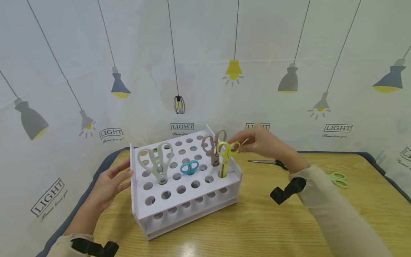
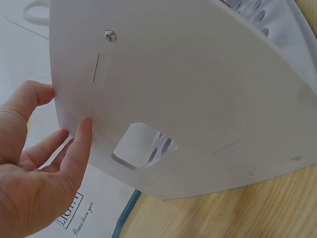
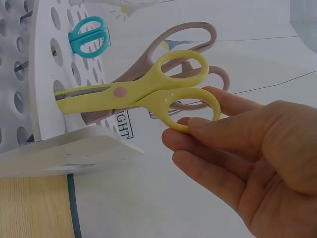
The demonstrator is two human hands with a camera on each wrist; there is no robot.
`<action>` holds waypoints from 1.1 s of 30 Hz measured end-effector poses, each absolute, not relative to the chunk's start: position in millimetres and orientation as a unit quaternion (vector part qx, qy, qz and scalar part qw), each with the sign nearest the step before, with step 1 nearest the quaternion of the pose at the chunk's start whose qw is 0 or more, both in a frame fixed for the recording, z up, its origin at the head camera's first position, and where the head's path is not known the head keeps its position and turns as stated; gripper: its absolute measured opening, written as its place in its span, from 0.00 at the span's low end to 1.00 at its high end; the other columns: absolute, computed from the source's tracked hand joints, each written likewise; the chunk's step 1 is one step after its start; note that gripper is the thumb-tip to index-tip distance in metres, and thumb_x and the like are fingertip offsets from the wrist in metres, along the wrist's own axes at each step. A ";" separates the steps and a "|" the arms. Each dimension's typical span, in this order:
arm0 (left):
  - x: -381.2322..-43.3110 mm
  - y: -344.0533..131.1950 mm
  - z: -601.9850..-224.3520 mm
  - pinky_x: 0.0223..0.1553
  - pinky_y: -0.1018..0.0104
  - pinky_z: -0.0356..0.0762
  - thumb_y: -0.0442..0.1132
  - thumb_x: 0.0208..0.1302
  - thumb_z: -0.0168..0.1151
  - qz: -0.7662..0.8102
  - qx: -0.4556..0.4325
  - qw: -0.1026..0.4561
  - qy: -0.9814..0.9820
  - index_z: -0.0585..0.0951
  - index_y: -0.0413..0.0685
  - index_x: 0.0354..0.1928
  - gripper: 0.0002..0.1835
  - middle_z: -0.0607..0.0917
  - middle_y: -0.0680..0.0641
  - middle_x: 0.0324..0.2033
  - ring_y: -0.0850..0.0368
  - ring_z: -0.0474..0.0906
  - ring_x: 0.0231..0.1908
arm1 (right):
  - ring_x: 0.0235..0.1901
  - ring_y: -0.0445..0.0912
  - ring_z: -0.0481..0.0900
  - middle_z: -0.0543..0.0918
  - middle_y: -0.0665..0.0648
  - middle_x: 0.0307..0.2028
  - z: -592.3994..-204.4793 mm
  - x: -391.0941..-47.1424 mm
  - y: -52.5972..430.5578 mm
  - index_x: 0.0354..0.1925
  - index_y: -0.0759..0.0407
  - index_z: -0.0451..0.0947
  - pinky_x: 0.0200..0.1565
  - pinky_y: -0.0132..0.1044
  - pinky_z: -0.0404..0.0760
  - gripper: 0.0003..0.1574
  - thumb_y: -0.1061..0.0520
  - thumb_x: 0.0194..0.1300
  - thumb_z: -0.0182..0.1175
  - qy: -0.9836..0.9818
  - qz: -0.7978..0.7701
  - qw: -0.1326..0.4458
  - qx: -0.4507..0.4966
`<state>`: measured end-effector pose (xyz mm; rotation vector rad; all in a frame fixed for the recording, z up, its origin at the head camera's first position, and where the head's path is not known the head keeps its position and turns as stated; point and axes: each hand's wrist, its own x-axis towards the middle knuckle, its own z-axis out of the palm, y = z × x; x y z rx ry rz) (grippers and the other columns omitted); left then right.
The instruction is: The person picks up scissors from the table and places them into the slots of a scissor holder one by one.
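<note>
My right hand (image 1: 255,141) pinches one handle loop of the yellow scissors (image 3: 121,95) between thumb and fingers. Blade down, these scissors stand with their tip in a hole at the right end of the white perforated rack (image 1: 167,204). Just behind them are mauve-brown scissors (image 1: 213,157), also upright in a hole. Small teal scissors (image 1: 189,167) sit low near the middle, and large pale grey-green scissors (image 1: 162,173) stand toward the left. Against the rack's left side panel (image 2: 198,89), my left hand (image 1: 107,184) rests its fingertips, with the fingers loosely bent.
On the wooden table (image 1: 257,221), right of the rack, lie black-handled scissors (image 1: 263,161) and light green scissors (image 1: 338,179), the latter partly behind my right sleeve. A white curtain (image 1: 205,43) printed with lamps hangs behind the table.
</note>
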<state>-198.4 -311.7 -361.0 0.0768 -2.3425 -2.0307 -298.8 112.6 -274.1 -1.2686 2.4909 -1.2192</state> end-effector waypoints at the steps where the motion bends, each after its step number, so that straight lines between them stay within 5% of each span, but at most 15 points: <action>1: -198.4 -311.5 -361.0 0.46 0.71 0.76 0.44 0.63 0.58 -0.654 0.024 0.020 -0.756 0.54 0.43 0.70 0.37 0.55 0.40 0.65 0.72 0.71 0.45 | 0.37 0.49 0.82 0.82 0.60 0.41 -275.2 -298.3 112.1 0.47 0.64 0.80 0.37 0.36 0.83 0.19 0.72 0.56 0.60 0.815 -0.400 0.050 -0.416; 33: -197.9 -310.8 -360.3 0.47 0.72 0.75 0.45 0.63 0.58 -0.656 0.031 0.017 -0.754 0.53 0.44 0.70 0.38 0.54 0.39 0.66 0.72 0.71 0.46 | 0.33 0.42 0.80 0.84 0.54 0.37 -295.4 -294.4 93.4 0.40 0.60 0.84 0.36 0.31 0.81 0.17 0.73 0.52 0.63 0.841 -0.319 0.050 -0.435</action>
